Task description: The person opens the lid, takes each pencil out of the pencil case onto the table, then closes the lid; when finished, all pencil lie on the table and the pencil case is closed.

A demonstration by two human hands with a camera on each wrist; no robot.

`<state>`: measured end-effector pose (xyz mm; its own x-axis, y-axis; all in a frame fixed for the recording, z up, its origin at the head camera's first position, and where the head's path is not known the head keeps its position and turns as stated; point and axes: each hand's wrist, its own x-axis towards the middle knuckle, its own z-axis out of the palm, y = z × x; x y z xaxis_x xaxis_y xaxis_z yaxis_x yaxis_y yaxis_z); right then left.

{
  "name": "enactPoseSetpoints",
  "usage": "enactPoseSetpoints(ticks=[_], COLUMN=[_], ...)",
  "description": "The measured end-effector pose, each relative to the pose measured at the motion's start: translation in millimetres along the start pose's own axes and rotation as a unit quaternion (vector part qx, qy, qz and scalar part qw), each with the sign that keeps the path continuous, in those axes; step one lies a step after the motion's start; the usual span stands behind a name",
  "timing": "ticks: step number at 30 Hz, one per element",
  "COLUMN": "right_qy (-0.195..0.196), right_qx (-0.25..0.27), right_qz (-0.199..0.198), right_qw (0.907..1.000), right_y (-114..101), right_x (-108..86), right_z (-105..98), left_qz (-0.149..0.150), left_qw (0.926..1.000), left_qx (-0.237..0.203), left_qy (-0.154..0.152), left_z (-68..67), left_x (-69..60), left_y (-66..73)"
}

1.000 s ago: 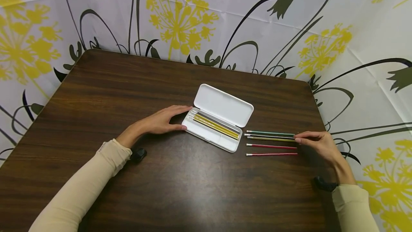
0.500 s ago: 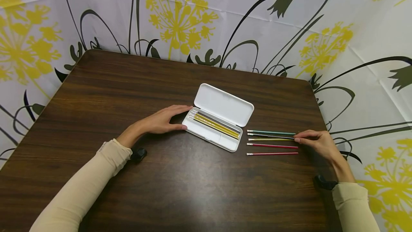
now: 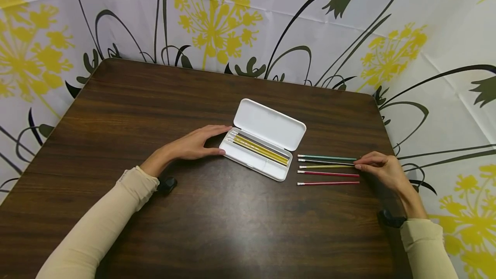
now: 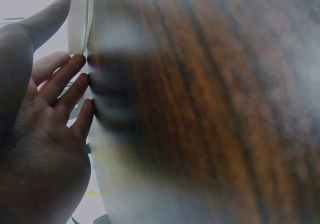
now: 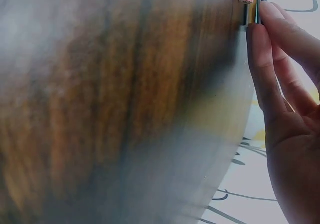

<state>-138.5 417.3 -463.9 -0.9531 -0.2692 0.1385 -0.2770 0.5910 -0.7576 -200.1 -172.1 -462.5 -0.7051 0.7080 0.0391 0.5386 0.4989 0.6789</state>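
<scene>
An open white pencil case (image 3: 242,158) lies mid-table with several yellow and dark pencils (image 3: 259,147) inside. At its left end rests my left hand (image 3: 191,144), fingers fairly straight, thumb at the near corner and fingertips at the far one. To the right of the case my right hand (image 3: 381,170) pinches the tip end of a black pencil (image 3: 325,162) between thumb and forefinger. Around it lie a green pencil (image 3: 327,157), a yellow pencil (image 3: 327,167) and two red pencils (image 3: 329,174), eraser ends toward the case. In the right wrist view the fingertips partly cover the pencil ends.
The case's lid (image 3: 269,124) leans back, away from me. A dark wooden table (image 3: 155,98) bears everything, its right edge close to my right hand. Flower-printed fabric (image 3: 294,7) hangs behind and beside the table.
The black pencil has shifted away from the yellow one, toward the green one, with my right hand at its tip. My left hand and the case have stayed put.
</scene>
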Motion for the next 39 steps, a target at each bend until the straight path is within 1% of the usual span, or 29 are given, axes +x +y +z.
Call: enactPoseSetpoints(ticks=[2,10,16,19,22,26,30,33,36,39], right_qy=[0.0,0.02,0.022,0.021,0.02,0.025,0.053,0.088,0.121,0.134], right_qx=[-0.004,-0.013,-0.048,-0.06,-0.068,-0.066,-0.049,-0.046,-0.057,-0.068], right_qz=[-0.005,-0.004,0.003,0.004,-0.004,-0.009,0.009,0.026,0.032,0.027], right_qw=[1.0,0.9997,0.9986,0.998,0.9974,0.9975,0.9974,0.9947,0.9905,0.9882], right_y=[1.3,4.1,1.5,-4.1,-13.8,-25.3,-22.3,-21.2,-31.3,-51.3], right_x=[-0.2,2.3,7.1,8.2,8.0,6.6,5.1,6.5,11.4,18.9], right_z=[0.2,2.3,2.5,3.8,5.5,6.7,8.5,13.1,22.0,34.9], left_qz=[0.0,-0.001,-0.001,-0.003,-0.008,-0.014,-0.018,-0.02,-0.02,-0.016], left_qw=[1.0,1.0,1.0,1.0,0.9999,0.9998,0.9998,0.9997,0.9998,0.9998], left_qx=[0.0,-0.006,-0.008,-0.007,-0.008,-0.009,-0.008,-0.007,-0.006,-0.005], left_qy=[0.0,0.002,0.001,-0.002,-0.005,-0.006,-0.007,-0.008,-0.007,-0.006], left_z=[-0.2,-0.4,-0.2,-0.6,-0.9,-0.3,0.7,1.1,0.9,0.3], left_x=[0.1,-0.1,-0.1,0.0,-0.1,0.2,0.6,0.7,0.6,0.2], left_y=[-0.1,0.9,0.3,0.9,1.7,1.4,-0.1,-1.2,-1.7,-1.2])
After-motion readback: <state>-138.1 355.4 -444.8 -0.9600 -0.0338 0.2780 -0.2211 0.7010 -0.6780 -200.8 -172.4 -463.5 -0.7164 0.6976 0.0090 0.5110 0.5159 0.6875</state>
